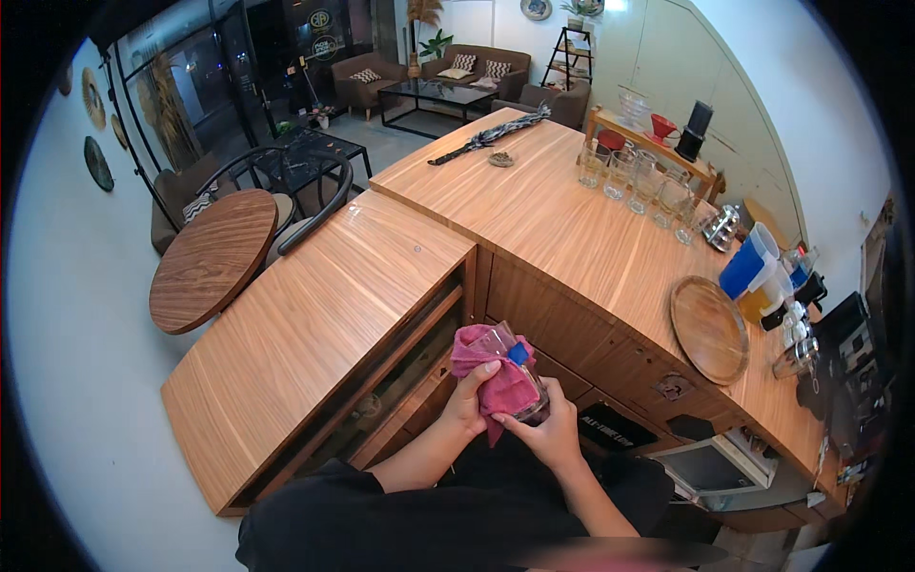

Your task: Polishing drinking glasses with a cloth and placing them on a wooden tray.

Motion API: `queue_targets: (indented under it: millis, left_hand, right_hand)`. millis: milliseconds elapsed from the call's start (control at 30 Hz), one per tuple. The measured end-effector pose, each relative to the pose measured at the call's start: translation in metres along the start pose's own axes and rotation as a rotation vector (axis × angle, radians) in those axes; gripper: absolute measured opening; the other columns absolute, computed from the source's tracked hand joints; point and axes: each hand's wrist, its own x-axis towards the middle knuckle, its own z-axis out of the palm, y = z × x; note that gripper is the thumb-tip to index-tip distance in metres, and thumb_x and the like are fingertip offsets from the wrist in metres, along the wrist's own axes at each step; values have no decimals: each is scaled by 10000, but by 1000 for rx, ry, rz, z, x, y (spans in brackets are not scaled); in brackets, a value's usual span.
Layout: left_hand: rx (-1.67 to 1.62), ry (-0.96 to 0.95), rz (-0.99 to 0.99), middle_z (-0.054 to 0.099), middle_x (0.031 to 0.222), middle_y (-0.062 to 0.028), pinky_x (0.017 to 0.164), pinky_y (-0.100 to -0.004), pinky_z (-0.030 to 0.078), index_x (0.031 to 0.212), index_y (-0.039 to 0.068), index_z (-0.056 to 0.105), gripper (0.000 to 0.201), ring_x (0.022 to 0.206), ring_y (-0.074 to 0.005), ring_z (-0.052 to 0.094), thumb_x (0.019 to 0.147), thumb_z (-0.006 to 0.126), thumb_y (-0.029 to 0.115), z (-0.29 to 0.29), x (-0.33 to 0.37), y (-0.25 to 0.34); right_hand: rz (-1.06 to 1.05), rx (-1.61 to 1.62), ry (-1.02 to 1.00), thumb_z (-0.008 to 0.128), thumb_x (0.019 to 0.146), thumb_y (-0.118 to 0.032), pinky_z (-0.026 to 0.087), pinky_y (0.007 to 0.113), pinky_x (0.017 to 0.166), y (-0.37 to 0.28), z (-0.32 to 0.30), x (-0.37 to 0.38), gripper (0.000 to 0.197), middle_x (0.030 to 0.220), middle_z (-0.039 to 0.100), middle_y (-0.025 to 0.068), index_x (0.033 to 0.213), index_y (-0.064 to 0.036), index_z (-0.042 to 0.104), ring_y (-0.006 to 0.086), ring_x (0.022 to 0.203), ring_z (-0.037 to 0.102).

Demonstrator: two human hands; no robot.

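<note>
In front of my body I hold a clear glass (535,408) with a pink cloth (510,389) wrapped over part of it. My left hand (469,398) grips the cloth, its thumb pressed on the front against the glass. Lower down on the other side, my right hand (550,429) is closed around the glass. A small blue patch (518,354) shows near the top, beside the cloth; I cannot tell what it belongs to. The cloth hides much of the glass, and one corner hangs below my left hand.
Wooden counters surround me on the left and ahead. Several glasses (640,183) stand in rows at the far right. Nearer are a round wooden tray (709,329) and a blue pitcher (749,262). A folded umbrella (491,136) lies at the far edge, near a small coiled object (500,159).
</note>
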Motion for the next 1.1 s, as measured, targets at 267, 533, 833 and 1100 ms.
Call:
queue_targets:
  millis: [267,533,833,1100]
  left_hand:
    - [-42,-105,-8,619,1363,-124,1081,-464,493,1450,66,499,668,1239,-279,615,887,729,344,-1,-1,6]
    - [-67,-53,75,648,1280,-136,1035,-476,527,1363,91,550,564,1165,-295,650,888,723,340,3,3,4]
    - [17,52,81,660,1256,-143,1034,-483,532,1402,55,496,742,1146,-312,660,811,758,420,-3,-1,-5]
    - [125,-75,-100,670,1253,-173,953,-495,588,1395,34,507,638,1091,-327,693,846,734,267,-19,-9,-7]
  right_hand:
    - [256,595,-160,776,926,-365,548,275,561,10,1,-4,472,891,693,101,1123,26,599,145,679,658]
    - [331,630,-104,669,996,-403,556,312,534,8,6,-6,432,852,692,120,1120,5,598,158,691,673]
    - [73,183,-70,872,837,-306,517,264,496,2,1,-2,523,800,660,59,1178,-18,600,116,638,634]
    - [601,939,-289,482,1013,-648,346,253,357,13,-5,-4,625,679,585,80,1004,-30,576,139,453,468]
